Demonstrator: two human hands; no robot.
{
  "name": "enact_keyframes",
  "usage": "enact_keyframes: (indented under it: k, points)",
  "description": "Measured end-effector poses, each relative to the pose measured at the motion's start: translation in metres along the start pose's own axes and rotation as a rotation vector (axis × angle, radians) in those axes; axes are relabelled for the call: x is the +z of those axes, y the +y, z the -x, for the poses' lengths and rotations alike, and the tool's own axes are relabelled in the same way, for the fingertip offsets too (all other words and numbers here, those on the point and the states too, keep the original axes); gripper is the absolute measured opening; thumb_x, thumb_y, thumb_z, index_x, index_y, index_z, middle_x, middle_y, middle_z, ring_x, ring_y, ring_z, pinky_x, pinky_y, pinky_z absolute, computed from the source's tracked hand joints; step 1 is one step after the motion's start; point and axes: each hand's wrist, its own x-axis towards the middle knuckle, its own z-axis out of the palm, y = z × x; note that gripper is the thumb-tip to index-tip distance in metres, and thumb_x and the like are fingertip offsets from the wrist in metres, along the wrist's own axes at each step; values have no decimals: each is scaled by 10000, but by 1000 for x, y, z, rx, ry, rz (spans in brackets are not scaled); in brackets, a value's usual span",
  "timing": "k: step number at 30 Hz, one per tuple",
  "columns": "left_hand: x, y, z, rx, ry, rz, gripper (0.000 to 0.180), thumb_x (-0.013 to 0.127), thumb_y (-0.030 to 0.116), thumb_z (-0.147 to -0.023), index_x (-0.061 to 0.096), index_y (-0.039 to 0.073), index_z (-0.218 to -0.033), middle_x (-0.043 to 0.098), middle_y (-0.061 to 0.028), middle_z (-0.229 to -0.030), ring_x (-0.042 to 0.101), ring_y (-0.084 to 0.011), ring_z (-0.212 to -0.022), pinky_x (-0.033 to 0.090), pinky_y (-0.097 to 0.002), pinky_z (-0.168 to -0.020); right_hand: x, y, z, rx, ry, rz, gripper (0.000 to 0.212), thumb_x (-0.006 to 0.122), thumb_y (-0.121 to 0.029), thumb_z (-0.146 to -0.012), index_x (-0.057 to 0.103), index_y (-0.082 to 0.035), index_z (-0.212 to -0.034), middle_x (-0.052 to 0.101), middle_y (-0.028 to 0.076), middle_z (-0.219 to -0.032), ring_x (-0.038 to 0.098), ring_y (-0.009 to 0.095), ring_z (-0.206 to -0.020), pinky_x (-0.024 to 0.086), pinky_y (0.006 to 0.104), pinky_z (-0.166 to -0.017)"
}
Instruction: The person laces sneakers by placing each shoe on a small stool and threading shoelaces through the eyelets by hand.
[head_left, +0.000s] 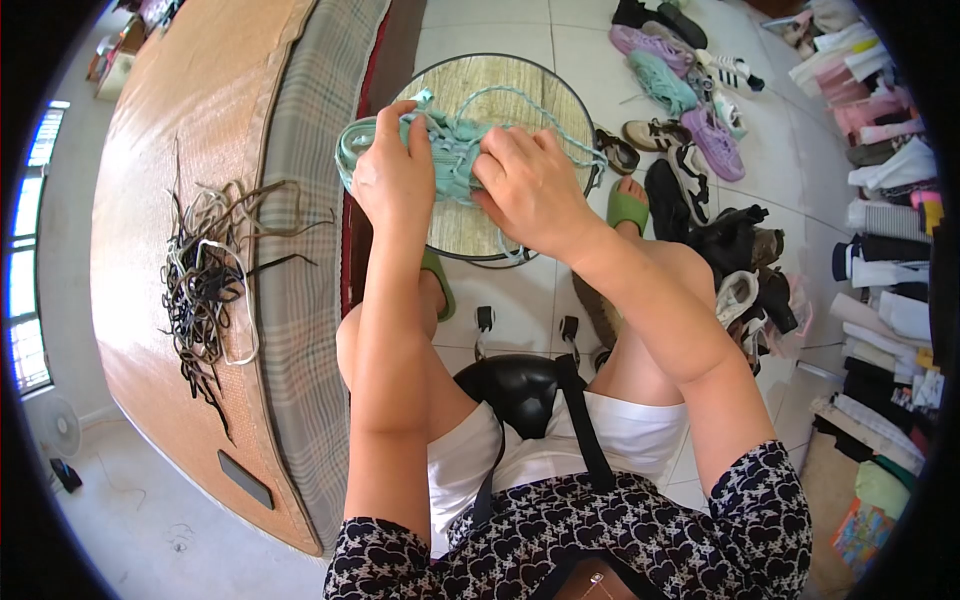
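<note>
A mint-green lace-up shoe (452,178) lies on its long side across a round wood-patterned table (555,90). My left hand (393,170) is closed round one end of it, thumb and index finger at the laced opening. My right hand (530,185) is closed, its curled fingers at the shoe's lacing; the fingertips are partly hidden. A loose mint-green shoelace (510,90) loops over the far side of the table, and its end hangs past the right rim.
On the left, a bed with a woven mat (200,90) carries a tangle of shoelaces (205,280) and a dark phone (245,478). Several shoes, among them a purple one (713,143), lie on the tiled floor at right. Folded clothes (890,270) line the right side.
</note>
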Motion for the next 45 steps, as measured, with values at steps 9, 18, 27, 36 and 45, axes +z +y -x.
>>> enact_keyframes:
  k: [9,18,27,36,45]
  points:
    - [4,2,4,17,-3,-33,228,563,330,-970,636,198,-1140,687,-167,-743,674,-384,-739,499,-485,-663,-31,-6,5,29,-572,-1121,154,668,-93,-789,556,-22,-710,526,73,-866,522,199,-773,423,328,-619]
    - [8,-1,2,5,34,13,261,554,371,-973,653,218,-1160,660,-168,-688,665,-381,-732,492,-478,-685,-52,10,0,204,-746,-1274,376,708,-310,-890,647,-23,-655,541,12,-739,498,140,-617,398,314,-569]
    - [6,3,4,12,-2,33,221,568,305,-965,634,182,-1137,669,-180,-700,668,-395,-722,496,-489,-662,-5,-16,7,187,-91,-112,236,768,-205,-769,582,-93,-861,562,50,-852,632,254,-695,496,383,-553]
    - [10,3,7,21,45,28,211,592,297,-959,639,174,-1124,693,-139,-747,670,-365,-716,492,-457,-647,-62,-11,1,-83,-796,-1218,234,746,-146,-770,606,-11,-639,546,39,-636,553,189,-607,400,335,-539]
    - [11,4,6,22,50,30,217,587,293,-964,638,158,-1125,692,-147,-746,672,-367,-722,494,-452,-655,-65,-7,10,304,-1066,-1469,398,706,-259,-909,598,-13,-615,579,29,-605,546,128,-589,402,317,-546]
